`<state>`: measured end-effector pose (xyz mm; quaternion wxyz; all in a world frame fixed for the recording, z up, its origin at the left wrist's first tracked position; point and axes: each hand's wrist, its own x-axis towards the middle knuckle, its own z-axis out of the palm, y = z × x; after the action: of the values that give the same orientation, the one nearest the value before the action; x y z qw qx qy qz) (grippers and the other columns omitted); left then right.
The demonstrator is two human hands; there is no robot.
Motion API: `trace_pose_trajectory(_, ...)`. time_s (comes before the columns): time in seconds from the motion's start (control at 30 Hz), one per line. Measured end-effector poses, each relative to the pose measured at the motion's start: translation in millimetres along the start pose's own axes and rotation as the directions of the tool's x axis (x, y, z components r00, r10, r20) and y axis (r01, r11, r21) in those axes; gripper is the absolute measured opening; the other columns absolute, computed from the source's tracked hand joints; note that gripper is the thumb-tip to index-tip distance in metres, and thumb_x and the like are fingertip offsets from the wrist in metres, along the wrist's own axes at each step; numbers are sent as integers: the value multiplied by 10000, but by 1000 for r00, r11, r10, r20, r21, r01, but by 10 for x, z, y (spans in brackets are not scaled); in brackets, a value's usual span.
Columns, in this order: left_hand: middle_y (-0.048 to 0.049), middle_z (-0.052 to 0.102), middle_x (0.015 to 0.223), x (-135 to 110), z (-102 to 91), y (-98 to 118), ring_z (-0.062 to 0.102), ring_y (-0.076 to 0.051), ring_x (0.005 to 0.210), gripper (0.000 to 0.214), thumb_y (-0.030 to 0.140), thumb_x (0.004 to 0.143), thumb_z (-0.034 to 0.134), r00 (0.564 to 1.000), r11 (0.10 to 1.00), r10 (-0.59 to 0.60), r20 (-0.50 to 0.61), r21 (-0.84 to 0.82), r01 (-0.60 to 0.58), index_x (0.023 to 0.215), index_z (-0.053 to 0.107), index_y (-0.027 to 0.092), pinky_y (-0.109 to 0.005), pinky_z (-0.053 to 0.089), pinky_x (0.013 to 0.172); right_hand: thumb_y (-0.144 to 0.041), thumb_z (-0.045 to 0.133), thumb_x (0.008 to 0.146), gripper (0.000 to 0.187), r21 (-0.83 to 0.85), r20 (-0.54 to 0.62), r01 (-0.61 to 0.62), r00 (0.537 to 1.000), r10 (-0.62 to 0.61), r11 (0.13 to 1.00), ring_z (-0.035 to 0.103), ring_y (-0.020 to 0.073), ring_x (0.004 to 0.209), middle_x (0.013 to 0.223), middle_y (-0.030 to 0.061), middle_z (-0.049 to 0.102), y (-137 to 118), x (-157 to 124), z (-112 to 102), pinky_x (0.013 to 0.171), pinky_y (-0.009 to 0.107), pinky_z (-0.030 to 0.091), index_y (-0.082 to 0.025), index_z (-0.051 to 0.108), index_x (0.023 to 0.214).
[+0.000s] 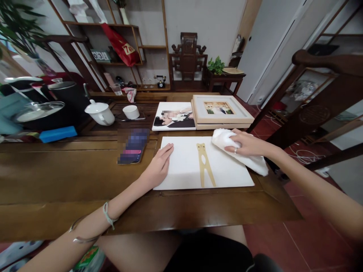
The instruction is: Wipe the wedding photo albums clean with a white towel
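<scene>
A white rectangular panel [181,160] lies flat on the wooden table in front of me. Near its middle is a tan, A-shaped piece [204,166] with a small oval opening and two dots at its narrow top. My left hand [160,166] rests on the panel's left edge, fingers stretched out and holding nothing. At the upper right of the panel, my right hand [241,143] grips a folded white towel [224,138], its fingers curled over it. The towel's lower end hangs past the panel's right edge.
Behind the panel lie a photo print [177,117] and stacked framed pictures [198,104]. A phone [133,147] is left of my left hand. Further left stand a lidded white cup [100,113], a small white bowl [131,112], a blue box [58,134] and pots [68,100]. A wooden chair [317,105] stands right.
</scene>
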<state>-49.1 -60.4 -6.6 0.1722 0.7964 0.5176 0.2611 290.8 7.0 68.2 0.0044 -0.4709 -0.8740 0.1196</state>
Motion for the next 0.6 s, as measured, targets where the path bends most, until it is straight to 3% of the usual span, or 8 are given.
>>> trace_pose_trajectory(0.17, -134, 396, 1462, -1, 0, -6, 313, -244, 1383, 477, 226, 927, 282, 1000, 1000, 13, -4, -3, -13, 1362, 440, 111, -464, 231, 1154, -324, 532, 805, 176, 5, -43, 184, 982, -184, 983, 428, 318, 1229, 1064, 134, 592, -122, 134, 20, 911, 441, 427, -192, 572, 696)
trace_pose_trajectory(0.33, -146, 392, 1462, 2, -12, -2, 314, -241, 1382, 484, 229, 929, 273, 1000, 1000, 7, 0, 9, -7, 1357, 442, 81, -453, 231, 1157, -270, 577, 780, 158, 26, -140, 332, 935, -325, 943, 424, 281, 1250, 1265, 144, 523, -100, 230, 122, 973, 418, 411, -165, 619, 669)
trace_pose_trajectory(0.43, -148, 387, 1465, 1, -17, 6, 313, -240, 1383, 487, 225, 928, 267, 1000, 1000, 0, 6, 18, 0, 1357, 439, 70, -448, 231, 1158, -250, 598, 771, 171, 46, -174, 411, 901, -398, 910, 418, 269, 1266, 1300, 120, 519, -91, 91, 209, 1018, 429, 384, -173, 614, 619)
trace_pose_trajectory(0.6, -143, 389, 1465, 7, -9, 10, 319, -240, 1379, 485, 218, 924, 272, 1000, 1000, -3, 8, 24, 3, 1357, 439, 75, -452, 233, 1157, -211, 649, 719, 99, 43, -143, 559, 823, -549, 828, 383, 290, 1301, 1301, 76, 556, -302, -422, 289, 1104, 509, 270, -192, 614, 628)
